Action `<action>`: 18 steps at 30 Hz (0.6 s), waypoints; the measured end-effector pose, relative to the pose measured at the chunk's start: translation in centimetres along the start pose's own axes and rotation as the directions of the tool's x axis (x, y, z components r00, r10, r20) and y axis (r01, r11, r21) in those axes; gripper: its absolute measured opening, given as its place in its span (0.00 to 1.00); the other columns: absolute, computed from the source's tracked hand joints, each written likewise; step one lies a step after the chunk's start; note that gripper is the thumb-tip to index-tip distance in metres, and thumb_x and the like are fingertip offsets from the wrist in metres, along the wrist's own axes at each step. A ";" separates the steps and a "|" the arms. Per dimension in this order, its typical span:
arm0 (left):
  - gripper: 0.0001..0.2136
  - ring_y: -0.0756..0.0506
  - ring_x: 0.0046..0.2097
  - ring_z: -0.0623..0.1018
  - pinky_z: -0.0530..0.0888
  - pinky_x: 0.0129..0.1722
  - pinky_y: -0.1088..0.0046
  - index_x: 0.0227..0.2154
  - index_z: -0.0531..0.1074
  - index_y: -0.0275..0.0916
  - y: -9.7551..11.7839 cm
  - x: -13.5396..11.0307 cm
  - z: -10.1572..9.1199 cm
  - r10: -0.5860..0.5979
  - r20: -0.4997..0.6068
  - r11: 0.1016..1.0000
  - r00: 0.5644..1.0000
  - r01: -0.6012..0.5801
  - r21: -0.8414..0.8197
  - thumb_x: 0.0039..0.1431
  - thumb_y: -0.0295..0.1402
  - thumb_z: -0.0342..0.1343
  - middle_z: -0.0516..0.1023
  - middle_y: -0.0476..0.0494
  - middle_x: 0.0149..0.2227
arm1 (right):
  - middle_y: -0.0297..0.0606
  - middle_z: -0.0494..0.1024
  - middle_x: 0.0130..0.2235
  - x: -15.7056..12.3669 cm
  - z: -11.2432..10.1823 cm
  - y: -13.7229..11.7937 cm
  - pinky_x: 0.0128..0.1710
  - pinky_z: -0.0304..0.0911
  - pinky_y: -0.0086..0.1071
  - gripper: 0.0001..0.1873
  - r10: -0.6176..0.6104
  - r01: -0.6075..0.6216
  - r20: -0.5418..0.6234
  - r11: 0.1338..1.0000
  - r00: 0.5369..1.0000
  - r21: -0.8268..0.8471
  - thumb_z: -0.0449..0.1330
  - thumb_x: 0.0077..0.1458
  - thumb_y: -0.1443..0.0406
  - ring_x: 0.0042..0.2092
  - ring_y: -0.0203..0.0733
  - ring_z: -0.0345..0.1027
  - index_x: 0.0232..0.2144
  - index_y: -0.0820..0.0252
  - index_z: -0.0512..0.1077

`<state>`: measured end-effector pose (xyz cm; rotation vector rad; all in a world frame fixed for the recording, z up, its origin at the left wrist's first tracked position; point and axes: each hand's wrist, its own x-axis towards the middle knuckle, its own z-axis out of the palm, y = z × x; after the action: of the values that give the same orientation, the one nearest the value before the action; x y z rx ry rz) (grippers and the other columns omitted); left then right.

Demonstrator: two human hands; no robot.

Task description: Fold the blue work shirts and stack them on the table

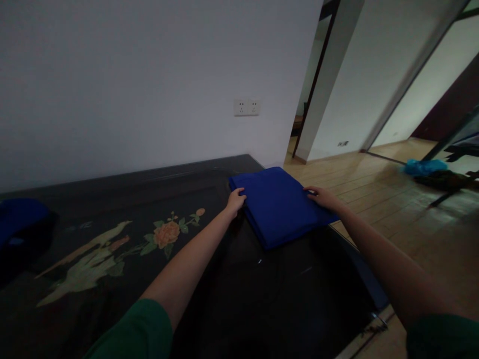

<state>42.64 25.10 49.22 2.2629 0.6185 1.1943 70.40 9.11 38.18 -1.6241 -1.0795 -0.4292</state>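
A folded blue cloth (279,204) lies in a thick, roughly square stack on the right part of a glossy black tabletop (258,294). At its left edge, my left hand (236,200) is closed, with the thumb over the top and the other fingers partly hidden beside the fold. My right hand (322,197) pinches the right edge of the cloth, its thumb and forefinger bent against the fabric. Part of the cloth reaches past the table's right edge, under my right forearm.
Another blue cloth item (22,219) lies at the far left of the table. Behind stands a white wall with a double socket (246,107). A wooden floor (359,184) stretches to the right, where a bright blue bag (424,167) rests near dark furniture legs.
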 end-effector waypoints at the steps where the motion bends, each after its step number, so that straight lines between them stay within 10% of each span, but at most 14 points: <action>1: 0.22 0.47 0.39 0.79 0.76 0.33 0.74 0.56 0.67 0.38 -0.2 -0.3 -0.1 -0.003 0.026 1.000 1.000 0.003 0.010 0.57 0.23 0.53 0.76 0.36 0.47 | 0.42 0.79 0.43 -0.1 0.1 0.3 0.46 0.67 0.38 0.18 0.010 -0.010 0.019 1.000 1.000 0.000 0.56 0.53 0.70 0.42 0.45 0.72 0.47 0.60 0.74; 10: 0.19 0.38 0.60 0.68 0.61 0.62 0.61 0.49 0.72 0.36 0.3 -1.9 0.3 0.167 0.092 0.975 0.982 -0.178 0.132 0.53 0.26 0.60 0.71 0.34 0.56 | 0.45 0.77 0.47 -1.1 -0.8 -0.9 0.50 0.64 0.40 0.20 0.019 -0.033 -0.100 0.989 0.995 -0.145 0.50 0.58 0.69 0.47 0.49 0.71 0.50 0.59 0.73; 18: 0.23 0.40 0.62 0.66 0.59 0.63 0.62 0.54 0.69 0.38 -0.8 -6.1 -0.4 0.305 0.211 0.928 0.929 -0.340 0.151 0.54 0.28 0.59 0.69 0.37 0.59 | 0.53 0.76 0.43 -3.9 1.4 -2.2 0.41 0.67 0.40 0.23 0.104 -0.144 -0.163 0.955 0.981 -0.260 0.45 0.61 0.69 0.42 0.51 0.73 0.52 0.61 0.73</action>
<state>39.06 22.17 45.20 2.6769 0.3003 1.0910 66.24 8.71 36.09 -1.8574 -0.8282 -0.6242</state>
